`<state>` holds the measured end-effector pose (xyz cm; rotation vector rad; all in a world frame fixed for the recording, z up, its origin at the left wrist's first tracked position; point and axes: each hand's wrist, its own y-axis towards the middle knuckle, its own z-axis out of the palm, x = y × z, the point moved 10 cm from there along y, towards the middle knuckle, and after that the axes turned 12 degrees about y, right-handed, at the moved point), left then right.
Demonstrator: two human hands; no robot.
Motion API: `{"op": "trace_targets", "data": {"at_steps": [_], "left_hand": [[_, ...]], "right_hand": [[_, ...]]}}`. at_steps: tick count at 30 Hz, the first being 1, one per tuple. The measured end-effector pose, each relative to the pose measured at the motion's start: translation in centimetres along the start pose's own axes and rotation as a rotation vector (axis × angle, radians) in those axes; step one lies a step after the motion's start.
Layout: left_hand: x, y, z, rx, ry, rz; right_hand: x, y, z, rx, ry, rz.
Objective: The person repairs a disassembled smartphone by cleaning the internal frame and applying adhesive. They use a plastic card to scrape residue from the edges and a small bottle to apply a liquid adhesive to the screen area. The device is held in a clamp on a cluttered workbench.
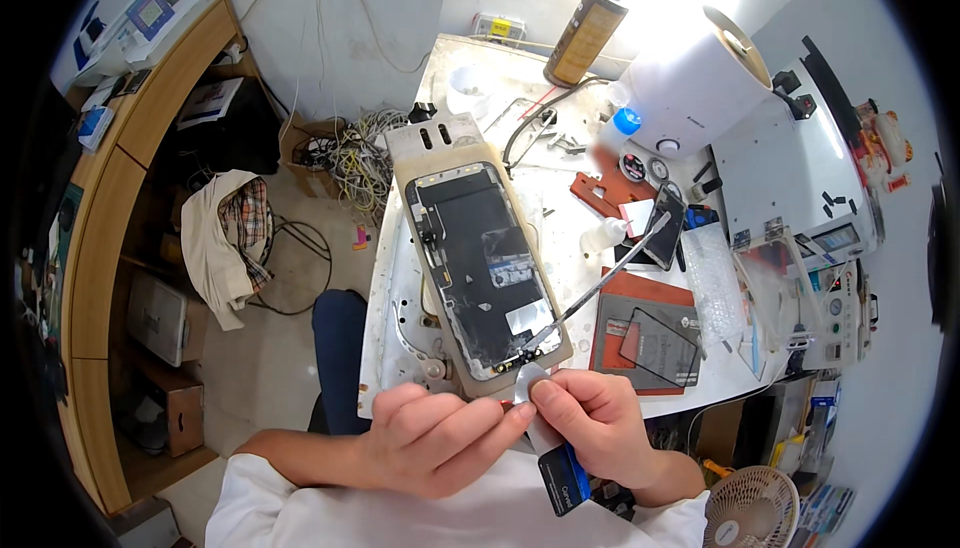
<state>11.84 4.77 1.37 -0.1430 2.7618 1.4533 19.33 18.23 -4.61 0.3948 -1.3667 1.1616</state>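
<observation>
My right hand (600, 423) pinches a thin silvery pry blade (543, 432), with its black and blue end (562, 483) below the fingers. My left hand (425, 438) is closed beside it, its fingertips at the blade's edge. A small bit of red shows by those fingertips; what they hold is hidden. Just beyond both hands, a phone screen assembly (470, 248) lies back side up on a beige metal plate (450, 384). A long thin metal tool (610, 278) rests slantwise, one end over the screen's near end and the other over a dark phone (664, 233).
Right of the plate lie a grey and red mat (610, 333), bubble wrap (712, 283) and a white dropper bottle (602, 237). A spray can (585, 38) and a white cylindrical machine (690, 88) stand at the back. Left are tangled cables (360, 163) and a wooden desk (110, 278).
</observation>
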Motion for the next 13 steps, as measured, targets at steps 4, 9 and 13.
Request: {"op": "trace_targets", "data": {"at_steps": [4, 9, 13], "left_hand": [[0.44, -0.01, 0.1, -0.049, -0.03, -0.02], [0.73, -0.19, 0.21, -0.084, -0.043, -0.048], [0.57, -0.93, 0.27, -0.148, -0.01, -0.037]], "right_hand": [[0.15, 0.05, 0.34, 0.01, 0.01, -0.017], [-0.07, -0.04, 0.49, 0.027, 0.0, -0.034], [-0.13, -0.08, 0.39, -0.025, 0.013, -0.017]]}}
